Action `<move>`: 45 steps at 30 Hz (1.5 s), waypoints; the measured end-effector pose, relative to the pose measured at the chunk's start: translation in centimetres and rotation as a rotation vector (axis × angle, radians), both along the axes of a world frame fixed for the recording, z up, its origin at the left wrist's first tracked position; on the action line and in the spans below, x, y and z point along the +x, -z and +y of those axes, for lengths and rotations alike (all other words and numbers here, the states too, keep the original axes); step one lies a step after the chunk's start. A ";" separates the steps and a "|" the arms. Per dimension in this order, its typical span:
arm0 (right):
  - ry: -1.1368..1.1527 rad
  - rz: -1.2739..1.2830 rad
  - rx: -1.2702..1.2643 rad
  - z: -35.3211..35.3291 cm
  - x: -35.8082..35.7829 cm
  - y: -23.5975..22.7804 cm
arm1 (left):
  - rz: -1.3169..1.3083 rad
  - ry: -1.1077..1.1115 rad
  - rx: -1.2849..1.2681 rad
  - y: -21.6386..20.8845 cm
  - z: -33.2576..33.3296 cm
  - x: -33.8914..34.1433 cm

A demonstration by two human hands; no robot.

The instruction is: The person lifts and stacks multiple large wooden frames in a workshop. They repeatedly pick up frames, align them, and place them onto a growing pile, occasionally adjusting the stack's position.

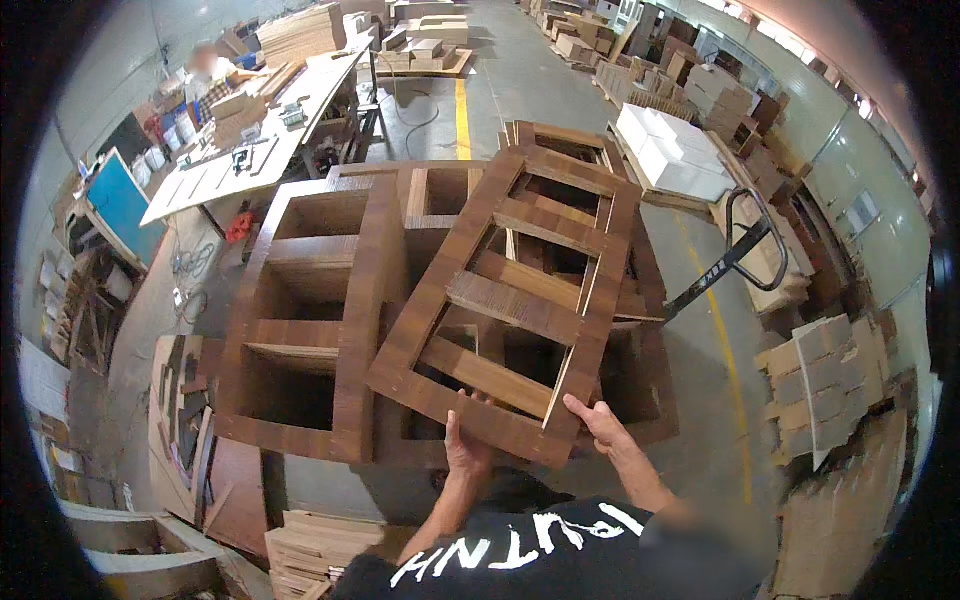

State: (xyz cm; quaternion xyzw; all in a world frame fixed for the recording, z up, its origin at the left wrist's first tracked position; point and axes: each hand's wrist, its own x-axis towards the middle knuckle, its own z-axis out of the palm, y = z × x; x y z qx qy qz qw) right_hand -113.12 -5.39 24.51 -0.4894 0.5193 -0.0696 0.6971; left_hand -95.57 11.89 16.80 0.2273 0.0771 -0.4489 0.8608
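Observation:
My left hand (468, 440) grips the near rail of a dark brown wooden cabinet frame (515, 305), thumb on the near side and fingertips reaching up behind the rail. My right hand (598, 420) is closed on the frame's near right corner, thumb along the edge, its other fingers partly hidden beneath. The frame is tilted, with several rectangular openings between crosspieces. It lies over other brown wooden carcasses. To its left lies a similar open-fronted cabinet (355, 330) with three compartments facing up.
A pallet jack handle (740, 250) rises right of the stack. White boxes (672, 150) sit beyond. A long worktable (215, 180) with tools stands far left, a person (207, 75) behind it. Flattened cardboard (830, 385) lies right; wood offcuts (190, 430) lie left.

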 end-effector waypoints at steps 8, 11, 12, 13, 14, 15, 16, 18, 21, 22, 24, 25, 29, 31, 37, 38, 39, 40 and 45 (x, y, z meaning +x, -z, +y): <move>-0.274 0.206 0.016 -0.7 -2.3 3.4 | 0.041 -0.105 0.030 -1.1 1.1 -1.0; -0.578 0.173 0.052 -2.2 -3.9 5.7 | -0.035 -0.151 0.101 -1.8 0.5 -1.8; -0.810 0.175 0.235 -3.4 -3.9 5.3 | -0.065 -0.172 0.123 -1.7 1.1 -2.1; -1.042 0.174 0.415 -5.8 -3.2 3.8 | -0.070 -0.200 0.127 -0.8 1.7 -2.3; -1.271 0.167 0.598 -8.6 -2.4 1.9 | -0.057 -0.204 0.186 -1.0 2.1 -2.4; -1.439 0.034 0.478 -11.9 -1.1 -0.5 | -0.041 -0.221 0.241 -1.2 2.5 -2.6; -1.598 -0.105 0.341 -15.9 1.2 -3.2 | -0.028 -0.241 0.283 -1.4 2.3 -2.8; -1.501 -0.300 -0.244 -23.8 6.5 -7.2 | 0.009 -0.319 0.311 -2.0 1.9 -3.7; -0.772 -0.440 -0.658 -36.3 14.9 -5.8 | -0.029 -0.371 0.493 -2.2 0.8 -4.3; -0.465 -0.339 -0.823 -39.9 17.7 -5.4 | -0.017 -0.345 0.458 -1.8 0.8 -4.1; -0.255 -0.099 -1.206 -50.1 22.4 -1.8 | -0.002 -0.284 0.398 -0.6 1.3 -3.5; -0.236 0.054 -1.242 -55.6 23.5 -0.1 | -0.005 -0.257 0.412 0.1 1.4 -3.0; -0.371 0.459 -1.127 -59.5 29.0 2.0 | 0.003 -0.370 0.473 2.4 3.3 -4.1; -0.486 0.529 -1.048 -61.0 28.7 3.4 | -0.005 -0.380 0.441 2.1 3.0 -4.1; -0.630 0.694 -1.056 -61.2 30.2 4.3 | 0.060 -0.375 0.453 0.0 1.9 -4.1; -0.612 0.700 -1.090 -61.8 30.0 4.8 | 0.084 -0.390 0.476 0.5 2.1 -4.2; -0.612 0.708 -1.081 -62.2 30.0 4.7 | 0.036 -0.444 0.538 0.1 1.3 -4.0; -0.615 0.719 -1.067 -62.4 29.9 4.9 | -0.009 -0.496 0.606 -0.8 0.2 -4.3; -0.528 0.598 -1.122 -59.9 29.5 4.0 | -0.062 -0.585 0.607 -1.9 -3.0 -4.8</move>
